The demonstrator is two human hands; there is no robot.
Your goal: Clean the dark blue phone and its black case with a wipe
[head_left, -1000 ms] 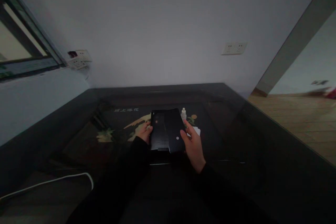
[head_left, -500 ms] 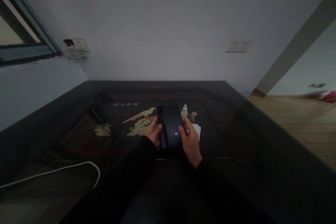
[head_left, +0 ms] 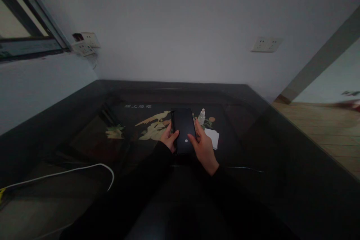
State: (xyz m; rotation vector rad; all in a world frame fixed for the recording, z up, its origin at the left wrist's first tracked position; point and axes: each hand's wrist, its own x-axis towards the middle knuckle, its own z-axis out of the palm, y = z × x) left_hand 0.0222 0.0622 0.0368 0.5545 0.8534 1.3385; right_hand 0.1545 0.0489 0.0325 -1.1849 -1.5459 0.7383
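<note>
A dark phone [head_left: 183, 131] is held between my two hands above the black table, its glossy dark face towards me and a small white dot near its lower end. My left hand [head_left: 169, 138] grips the left edge, thumb over the front. On the other side my right hand [head_left: 205, 150] is closed round the lower right edge, thumb on the face near the dot. Just beyond the right fingers stands a small white bottle [head_left: 201, 117]. White cards or papers [head_left: 214, 138] lie beside that hand. The phone's back is hidden.
The glossy black table [head_left: 242, 120] bears a bird-and-flower picture [head_left: 153, 129] and reaches the wall. A white cable [head_left: 70, 170] curves over the left front. Wall sockets [head_left: 266, 44] are at the right, with more sockets [head_left: 83, 48] by the window at left.
The phone now shows a narrower outline; the strip seen along its left side has mostly gone. My right thumb has shifted inward over the face. The whole view has moved slightly.
</note>
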